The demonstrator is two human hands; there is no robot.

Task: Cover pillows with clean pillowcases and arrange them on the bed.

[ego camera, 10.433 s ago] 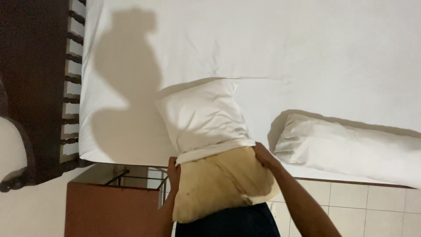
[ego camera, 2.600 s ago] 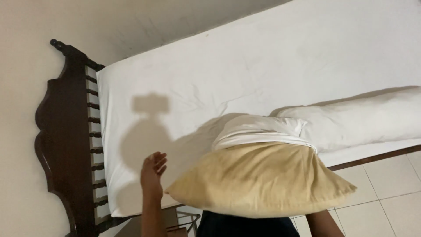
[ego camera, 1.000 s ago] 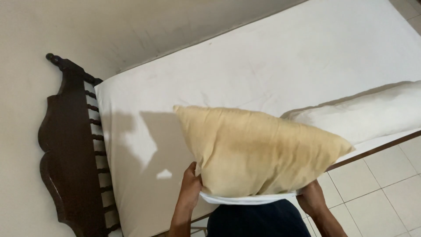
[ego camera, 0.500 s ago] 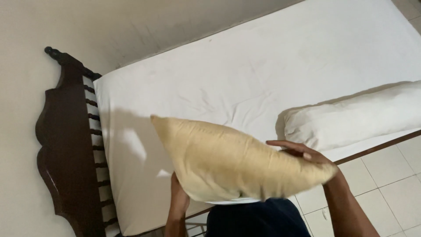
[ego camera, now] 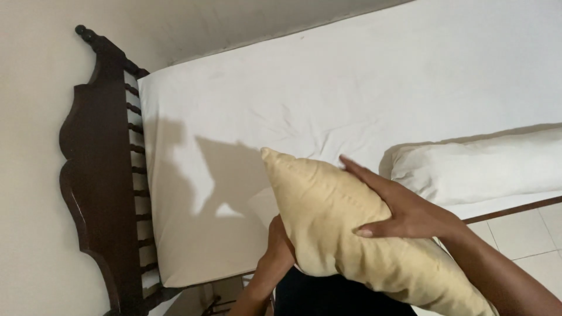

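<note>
Item: 1 bare tan pillow (ego camera: pixel 351 240), held above the bed (ego camera: pixel 328 93) edge between 2 hands: right hand (ego camera: pixel 404 208) flat on top, left hand (ego camera: pixel 280 248) beneath (fingers hidden). Risk: slipping floorward, neither palm truly clasping.

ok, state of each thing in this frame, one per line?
yellow pillow: bare, no case, held tilted above the bed edge
left hand: under the pillow, grip from below
right hand: flat on the pillow's top face
white bolster: lying on the mattress
mattress sheet: fitted on, lightly wrinkled
headboard: upright against the wall
</note>
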